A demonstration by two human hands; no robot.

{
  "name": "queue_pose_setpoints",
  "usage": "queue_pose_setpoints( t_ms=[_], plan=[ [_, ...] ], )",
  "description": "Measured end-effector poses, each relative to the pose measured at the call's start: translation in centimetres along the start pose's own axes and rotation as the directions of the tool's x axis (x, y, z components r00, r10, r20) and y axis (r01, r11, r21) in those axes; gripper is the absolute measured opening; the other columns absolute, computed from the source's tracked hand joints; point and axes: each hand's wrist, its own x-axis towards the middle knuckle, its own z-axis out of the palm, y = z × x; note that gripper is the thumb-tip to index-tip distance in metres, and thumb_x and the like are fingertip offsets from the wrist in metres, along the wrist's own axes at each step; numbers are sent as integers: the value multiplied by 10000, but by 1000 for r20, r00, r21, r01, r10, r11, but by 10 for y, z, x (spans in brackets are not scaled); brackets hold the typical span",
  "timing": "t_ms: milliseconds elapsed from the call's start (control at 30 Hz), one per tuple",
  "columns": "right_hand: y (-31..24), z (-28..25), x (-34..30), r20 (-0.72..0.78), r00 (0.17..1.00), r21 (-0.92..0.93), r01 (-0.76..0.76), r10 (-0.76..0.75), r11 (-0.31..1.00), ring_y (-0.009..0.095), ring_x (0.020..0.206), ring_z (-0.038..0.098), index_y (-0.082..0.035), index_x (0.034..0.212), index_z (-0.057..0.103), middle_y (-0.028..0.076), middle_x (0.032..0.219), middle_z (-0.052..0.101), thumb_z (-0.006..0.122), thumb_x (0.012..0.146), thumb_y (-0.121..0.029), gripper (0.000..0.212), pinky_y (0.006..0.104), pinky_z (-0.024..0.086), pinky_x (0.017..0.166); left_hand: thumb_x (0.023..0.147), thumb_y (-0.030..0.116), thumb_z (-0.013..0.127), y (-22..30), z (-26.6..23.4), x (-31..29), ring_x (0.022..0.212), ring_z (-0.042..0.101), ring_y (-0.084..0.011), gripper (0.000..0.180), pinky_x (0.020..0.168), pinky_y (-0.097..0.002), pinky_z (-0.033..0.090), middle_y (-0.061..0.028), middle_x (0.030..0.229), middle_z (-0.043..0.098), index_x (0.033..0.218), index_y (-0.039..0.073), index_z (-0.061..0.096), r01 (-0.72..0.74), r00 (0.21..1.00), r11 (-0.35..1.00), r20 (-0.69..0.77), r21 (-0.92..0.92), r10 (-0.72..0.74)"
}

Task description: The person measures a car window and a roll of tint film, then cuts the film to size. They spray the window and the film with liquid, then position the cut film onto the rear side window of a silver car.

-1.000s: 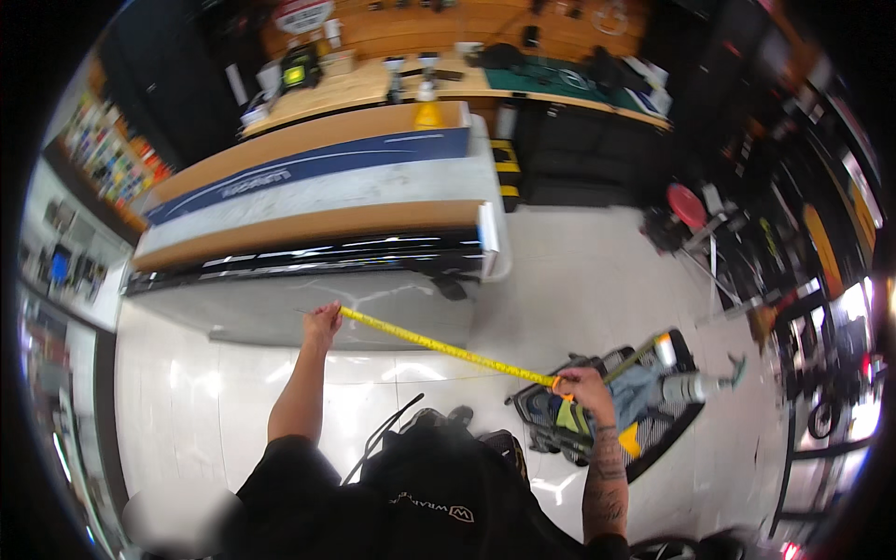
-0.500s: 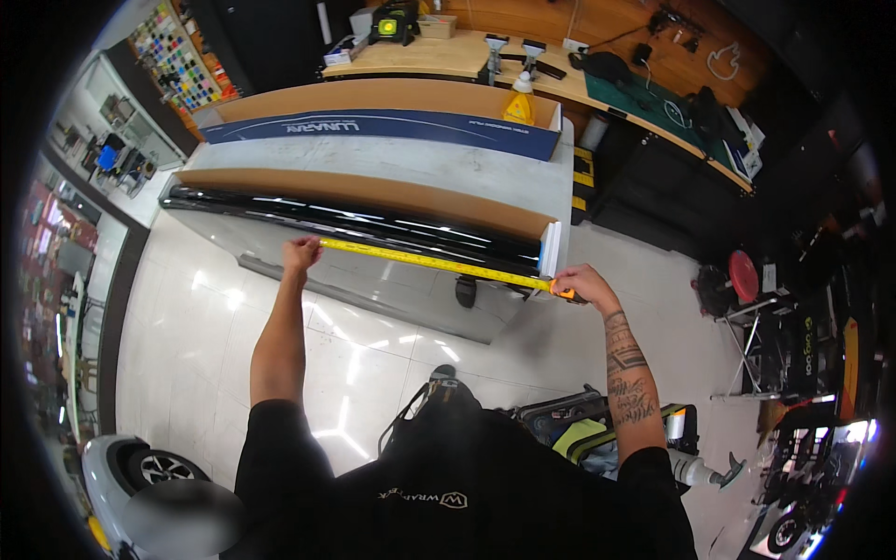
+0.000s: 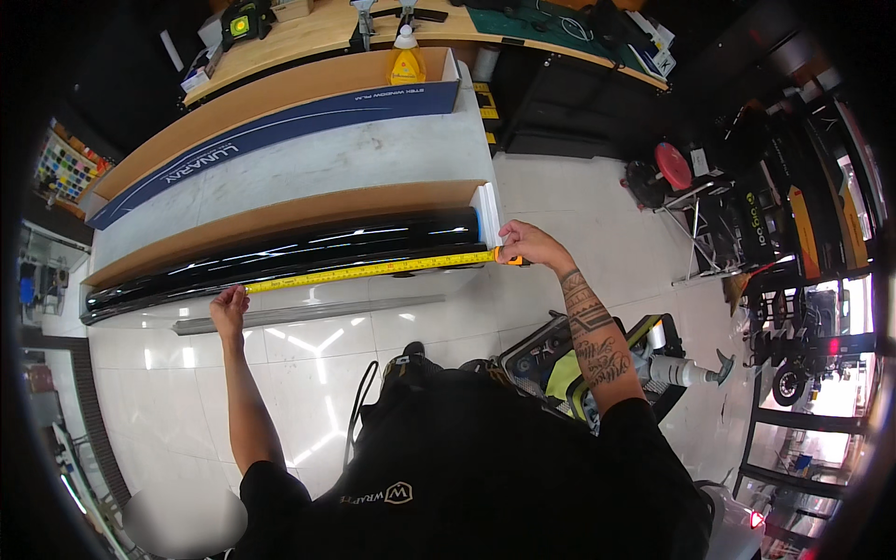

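A yellow tape measure is drawn out along the near side of a glossy black roll of film. Pinched in the fingers of my left hand is the free end of its blade. My right hand grips the orange and black case beside the roll's right end, fingers partly around it. The roll lies lengthwise in an open cardboard box with a white end flap. Below the tape runs a long grey strip; I cannot tell whether it is an edge of film or lies on the floor.
Behind, a second long blue box rests on the white table, a yellow spray bottle at its right end. Farther back stands a wooden workbench. Near my right side is an open tool bag with a white bottle.
My view has turned and moved, so the boxes and bench sit farther left and higher. Both hands keep hold of the tape measure, still stretched along the roll.
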Motion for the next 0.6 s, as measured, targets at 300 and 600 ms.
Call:
queue_pose_setpoints(
  t_ms=[300,600],
  plan=[
    [-11,0,-9,5,999,-1,-54,54,999,115,734,547,24,1084,520,46,772,594,693,666,-142,482,231,422,668,837,170,646,10,7,1,638,570,-86,215,577,-205,456,-42,742,630,932,-23,652,-17,1000,1000,5,-24,17],
    [1,-8,-10,22,993,-70,-112,114,991,121,765,564,16,1068,613,42,824,622,684,666,-156,443,225,439,716,808,179,667,5,8,-2,619,598,-101,224,561,-215,477,-67,734,655,908,-21,672,-32,997,998,-74,56,36]
  ],
)
